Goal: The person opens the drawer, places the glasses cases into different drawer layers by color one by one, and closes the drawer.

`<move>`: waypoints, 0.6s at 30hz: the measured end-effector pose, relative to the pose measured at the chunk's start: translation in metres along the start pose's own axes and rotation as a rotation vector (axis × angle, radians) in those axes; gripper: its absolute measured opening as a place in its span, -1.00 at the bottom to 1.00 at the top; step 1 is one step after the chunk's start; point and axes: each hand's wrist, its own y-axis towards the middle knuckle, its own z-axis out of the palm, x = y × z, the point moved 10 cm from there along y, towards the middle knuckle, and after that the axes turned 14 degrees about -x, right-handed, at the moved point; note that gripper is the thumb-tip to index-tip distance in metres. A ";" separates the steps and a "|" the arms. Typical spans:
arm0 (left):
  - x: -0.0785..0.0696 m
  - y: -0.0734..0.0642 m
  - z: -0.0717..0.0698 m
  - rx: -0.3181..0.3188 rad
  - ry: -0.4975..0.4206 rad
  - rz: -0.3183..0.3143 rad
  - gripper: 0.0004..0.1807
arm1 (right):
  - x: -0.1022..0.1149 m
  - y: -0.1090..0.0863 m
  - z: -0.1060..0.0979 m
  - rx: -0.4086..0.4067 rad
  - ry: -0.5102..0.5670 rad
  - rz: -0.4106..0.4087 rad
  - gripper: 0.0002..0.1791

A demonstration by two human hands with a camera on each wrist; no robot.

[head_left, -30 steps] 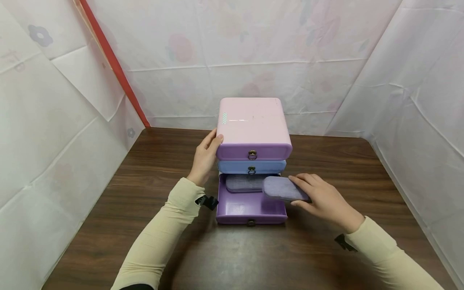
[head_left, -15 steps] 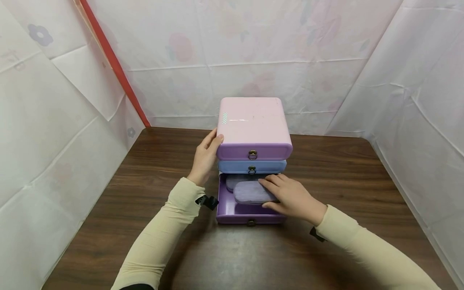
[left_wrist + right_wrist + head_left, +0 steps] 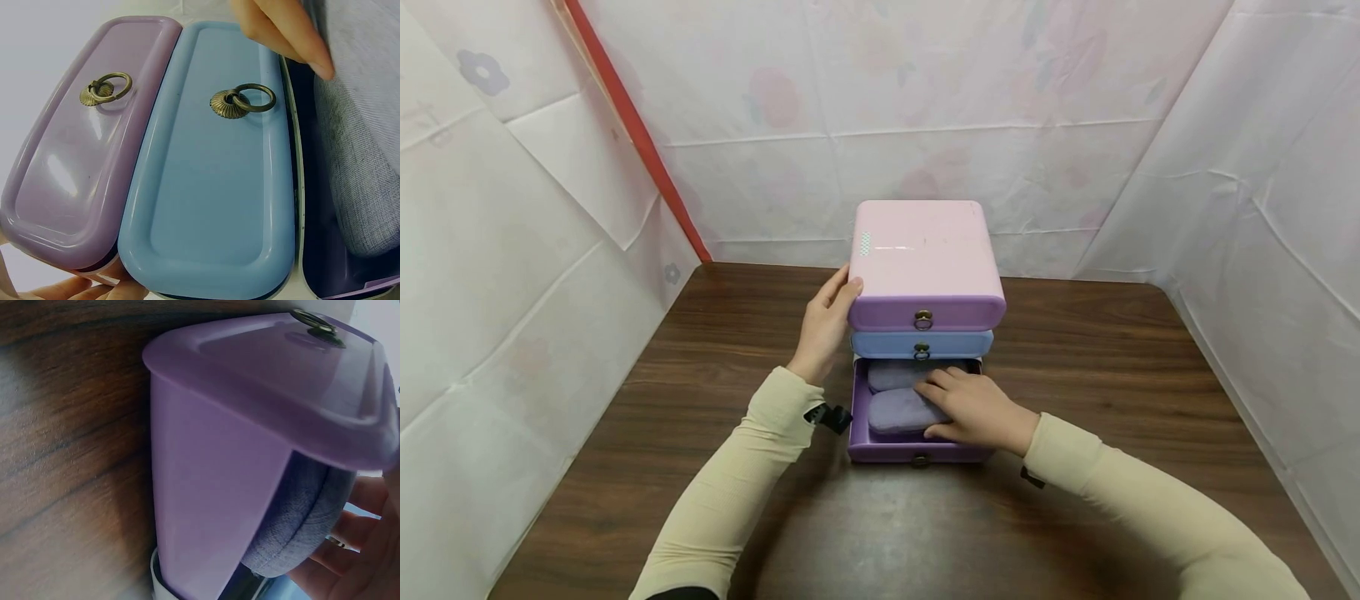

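Note:
A small chest of drawers with a pink top [image 3: 925,246] stands on the table. Its bottom purple drawer [image 3: 920,454] is pulled out. Two grey-blue fabric glasses cases lie in that drawer, a rear glasses case [image 3: 891,375] and a front glasses case [image 3: 895,412]. My right hand [image 3: 981,410] grips the front case by its right end, with the thumb towards the drawer front; the hand hides that end. The right wrist view shows the seamed case [image 3: 306,512] beside the drawer wall. My left hand [image 3: 822,329] rests with extended fingers against the chest's left side, thumb at the top edge.
The blue middle drawer [image 3: 895,344] and the purple top drawer [image 3: 880,315] are closed; each has a brass ring pull. Dark wood table [image 3: 737,333] surrounds the chest. Pale printed sheets [image 3: 775,100] hang behind and at both sides.
My right hand has carried the front glasses case left and down from the drawer's right side into the bottom drawer, in front of the other case. The left hand has stayed put.

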 end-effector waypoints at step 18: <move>-0.001 -0.001 0.001 0.004 -0.017 0.002 -0.38 | -0.006 0.008 0.019 0.016 -0.012 0.040 -0.25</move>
